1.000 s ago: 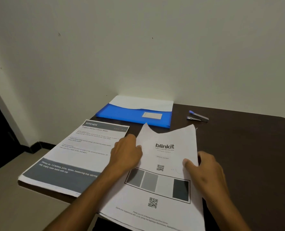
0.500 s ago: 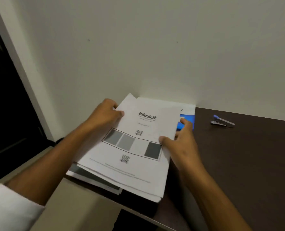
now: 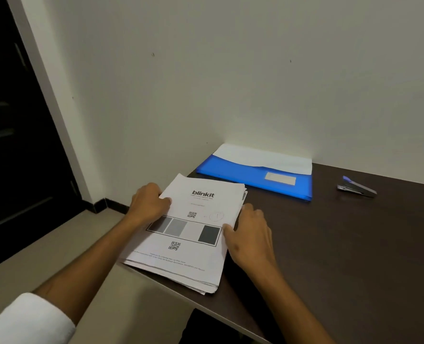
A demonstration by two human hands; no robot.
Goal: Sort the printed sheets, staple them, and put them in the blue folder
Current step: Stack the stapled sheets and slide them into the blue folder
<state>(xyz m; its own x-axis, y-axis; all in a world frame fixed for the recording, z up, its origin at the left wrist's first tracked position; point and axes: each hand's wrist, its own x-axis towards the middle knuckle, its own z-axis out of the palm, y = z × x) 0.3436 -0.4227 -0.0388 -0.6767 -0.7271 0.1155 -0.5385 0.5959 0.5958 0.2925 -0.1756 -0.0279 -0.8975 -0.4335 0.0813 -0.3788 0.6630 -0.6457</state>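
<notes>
Two hands: your left hand (image 3: 151,199) and right hand (image 3: 249,232) bracket the stack of printed sheets (image 3: 181,234), one on each long side.
Left grip: thumb lies on the top page near its upper left edge, fingers curled round that edge; a light pinch of the pile.
Right grip: fingers fairly straight and pressed against the right edge, thumb tip resting on the top page; more a push than a hold.
Stack: lies flat on the near left corner of the table (image 3: 342,256), its lower left corner overhanging the table edge; the sheets are fanned unevenly at the bottom right.
Top page: reads "blinkit", with two QR codes and a strip of grey boxes.
Blue folder (image 3: 255,178): flat against the wall beyond the stack, apart from it, with a white sheet showing along its back edge.
Stapler (image 3: 356,188): well to the right of the folder, untouched.
Step in hand: squaring the pile, by my judgement, before stapling.
How to do it well: squeeze both long edges inward together, then stand the pile on its short edge and tap it on the table so the splayed corner lines up.
Watch: slide the pile further onto the table first, or the overhanging corner may tip sheets to the floor.
Next: you will likely need one hand free for the stapler.
</notes>
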